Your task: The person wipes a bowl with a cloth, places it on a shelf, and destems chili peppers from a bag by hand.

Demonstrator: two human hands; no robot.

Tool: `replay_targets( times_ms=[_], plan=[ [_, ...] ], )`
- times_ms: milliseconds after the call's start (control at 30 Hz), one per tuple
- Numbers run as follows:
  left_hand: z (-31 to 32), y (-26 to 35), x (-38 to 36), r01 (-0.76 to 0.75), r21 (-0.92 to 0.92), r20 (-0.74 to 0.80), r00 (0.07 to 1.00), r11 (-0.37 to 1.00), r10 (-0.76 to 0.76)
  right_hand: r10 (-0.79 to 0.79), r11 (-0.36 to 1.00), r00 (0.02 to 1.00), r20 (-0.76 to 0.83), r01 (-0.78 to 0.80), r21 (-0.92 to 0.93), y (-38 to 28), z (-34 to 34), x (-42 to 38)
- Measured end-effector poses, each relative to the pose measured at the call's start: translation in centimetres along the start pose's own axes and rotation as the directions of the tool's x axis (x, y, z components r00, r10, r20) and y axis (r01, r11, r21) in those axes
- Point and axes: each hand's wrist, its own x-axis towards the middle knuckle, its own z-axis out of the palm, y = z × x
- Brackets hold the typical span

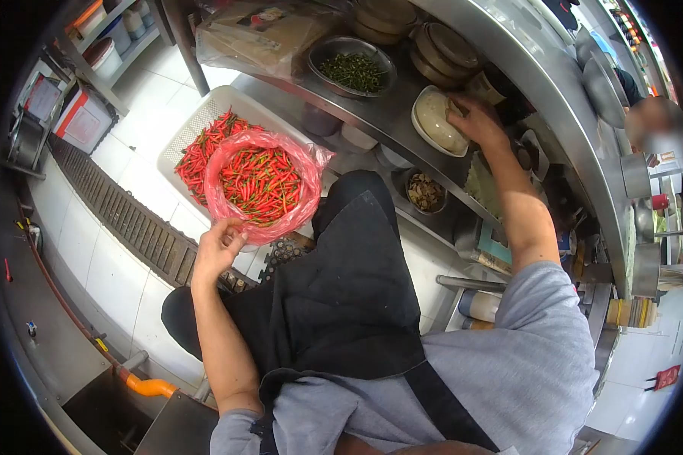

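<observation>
My left hand (218,246) is closed on the near rim of a pink see-through plastic bag (320,163), its thumb and fingers pinched on the film. The bag stands open, full of red chilies (262,182) with green stems. It rests in a white perforated plastic basket (228,97), where more loose chilies lie beside it. Stretched out to the shelf on the right, my right hand (478,120) has its fingers at the edge of a pale oval dish (435,125). My palm hides part of that grip.
On the same steel shelf (391,125) sit a metal bowl of green chilies (353,72) and stacked lidded pots (442,53). Below is a bowl of brown dried pieces (425,192). A floor drain grate (121,205) runs along the left. Another person (653,125) is at far right.
</observation>
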Motion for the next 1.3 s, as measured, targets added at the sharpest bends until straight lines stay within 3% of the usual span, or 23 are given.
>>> replay_targets(
  times_ms=[200, 333, 400, 467, 533, 600, 667, 733, 767, 900, 1000, 1033, 1100, 1167, 1200, 1233, 1300],
  plan=[
    [-0.2, 0.0, -0.1, 0.001, -0.009, -0.03, 1.0, 1.0, -0.002, -0.143, 0.99, 0.987, -0.079, 0.142, -0.023, 0.1, -0.4, -1.0],
    [-0.2, -0.3, -0.2, 0.015, -0.027, -0.037, 0.999, 1.0, -0.016, -0.111, 0.989, 0.986, -0.123, 0.121, 0.083, -1.3, -1.6, -2.0],
    [-0.3, -0.2, -0.1, 0.005, -0.031, -0.043, 0.999, 1.0, -0.006, -0.107, 0.982, 0.956, -0.272, 0.145, 0.122, -5.2, -2.7, -4.2],
    [-0.4, 0.1, 0.0, 0.055, -0.123, -0.03, 0.998, 0.991, -0.059, -0.283, 0.897, 0.897, -0.341, 0.373, 0.237, -10.8, -4.1, -6.8],
    [-1.0, -0.6, 0.6, 0.084, -0.15, 0.028, 0.996, 0.985, -0.081, -0.572, 0.692, 0.784, -0.24, 0.618, 0.373, -17.1, -7.2, -8.8],
    [-1.5, -0.3, 0.3, 0.115, -0.172, 0.078, 0.992, 0.978, -0.103, -0.759, 0.338, 0.518, -0.393, 0.831, 0.443, -22.2, -9.1, -10.5],
    [-2.0, 0.5, -0.4, 0.124, -0.159, 0.05, 0.992, 0.979, -0.118, -0.878, 0.091, 0.276, -0.392, 0.899, 0.429, -26.5, -12.2, -12.1],
    [-2.6, -0.1, -0.3, 0.183, -0.234, 0.1, 0.981, 0.955, -0.164, -0.936, -0.022, 0.11, -0.333, 0.93, 0.367, -28.6, -14.5, -13.6],
    [-2.8, -0.7, -0.1, 0.236, -0.317, 0.157, 0.968, 0.919, -0.195, -0.947, -0.047, 0.063, -0.315, 0.943, 0.33, -29.0, -15.4, -14.0],
    [-2.1, -0.8, -0.2, 0.251, -0.239, 0.091, 0.967, 0.938, -0.236, -0.949, -0.119, -0.05, -0.311, 0.971, 0.208, -28.7, -18.4, -15.0],
    [-1.9, -1.0, -0.2, 0.253, -0.216, 0.088, 0.967, 0.943, -0.24, -0.936, -0.084, -0.052, -0.348, 0.993, 0.078, -27.2, -21.6, -15.2],
    [-1.7, -1.1, -0.6, 0.244, -0.21, 0.007, 0.969, 0.947, -0.248, -0.927, -0.055, -0.038, -0.372, 0.998, 0.034, -26.3, -22.6, -15.2],
    [-2.3, -0.9, -0.4, 0.204, -0.384, 0.031, 0.978, 0.901, -0.208, -0.906, 0.024, 0.003, -0.423, 0.999, -0.045, -24.9, -23.4, -15.2],
    [-3.3, -0.6, -0.7, 0.183, -0.355, 0.037, 0.983, 0.917, -0.182, -0.869, 0.135, 0.118, -0.481, 0.991, 0.0, -23.8, -20.0, -14.2],
    [-3.5, -0.3, -1.2, 0.157, -0.35, -0.038, 0.983, 0.924, -0.181, -0.812, 0.197, 0.193, -0.55, 0.979, 0.053, -23.7, -16.6, -13.1],
    [-3.8, 0.1, -1.4, 0.136, -0.344, -0.113, 0.976, 0.929, -0.185, -0.827, 0.218, 0.24, -0.508, 0.97, 0.104, -23.0, -14.5, -12.5],
    [-4.2, 1.2, -2.3, 0.086, -0.345, -0.188, 0.969, 0.935, -0.158, -0.79, 0.343, 0.434, -0.433, 0.898, 0.276, -22.0, -9.9, -11.9]
  ],
)
